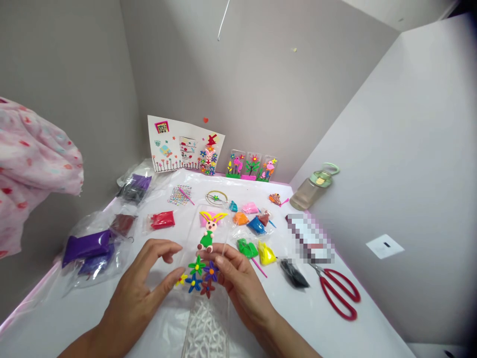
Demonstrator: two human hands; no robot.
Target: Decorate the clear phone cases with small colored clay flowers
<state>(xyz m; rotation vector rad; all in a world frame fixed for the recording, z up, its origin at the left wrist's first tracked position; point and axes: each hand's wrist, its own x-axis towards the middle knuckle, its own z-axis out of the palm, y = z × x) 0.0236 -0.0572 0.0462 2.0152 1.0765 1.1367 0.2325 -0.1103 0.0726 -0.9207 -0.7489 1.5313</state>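
A clear phone case (195,213), apparently plastic, is tilted up in front of me. On it sits a clay rabbit (209,239) with yellow ears and a green body. Below the rabbit are several clay flowers: green (197,267), purple (210,271), blue (194,283), brown (207,288) and yellow (181,279). My right hand (244,281) grips the case's right edge, thumb in front beside the purple flower, other fingers partly hidden behind. My left hand (143,286) is open, fingers curved apart, its thumb tip close to the yellow flower; contact cannot be told.
Nearer me lies a clear piece with white lattice (206,328). To the right are bagged clay in green (247,247), yellow (266,253) and black (294,273), red-handled scissors (340,293) and a bottle (311,188). Purple clay packs (87,247) lie left; decorated cards (253,166) stand behind.
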